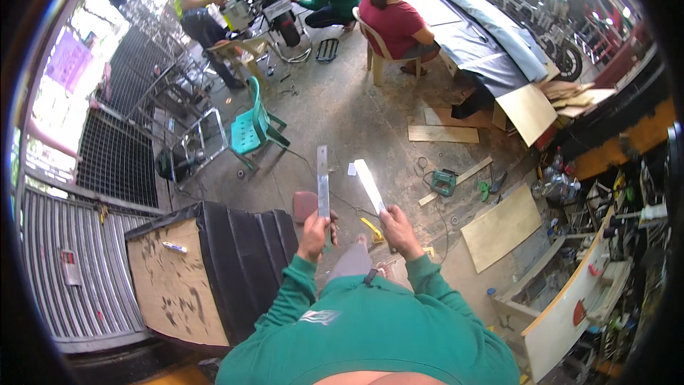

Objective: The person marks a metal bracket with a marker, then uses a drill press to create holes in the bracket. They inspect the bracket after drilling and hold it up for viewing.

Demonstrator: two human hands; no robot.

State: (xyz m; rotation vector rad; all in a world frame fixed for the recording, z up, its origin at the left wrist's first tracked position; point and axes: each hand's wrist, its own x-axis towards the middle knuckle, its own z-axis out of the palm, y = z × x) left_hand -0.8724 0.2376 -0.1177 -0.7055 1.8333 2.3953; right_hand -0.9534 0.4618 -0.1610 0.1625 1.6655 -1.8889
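My left hand [314, 231] is shut on the lower end of a long grey metal ruler [323, 178] that points straight up and away from me. My right hand [399, 232] grips the lower end of a flat white strip [370, 185], tilted up and to the left. The two pieces are held side by side, a small gap apart, above the concrete floor. Both my forearms wear green sleeves. A yellow tool [371, 229] lies on the floor between my hands.
A black padded seat on a plywood base [206, 271] stands at my left. A teal plastic chair [255, 127], plywood pieces [500, 227], a green power tool [443, 182] and a cluttered workbench [591, 271] surround me. Other people work near a motorcycle [267, 0] beyond.
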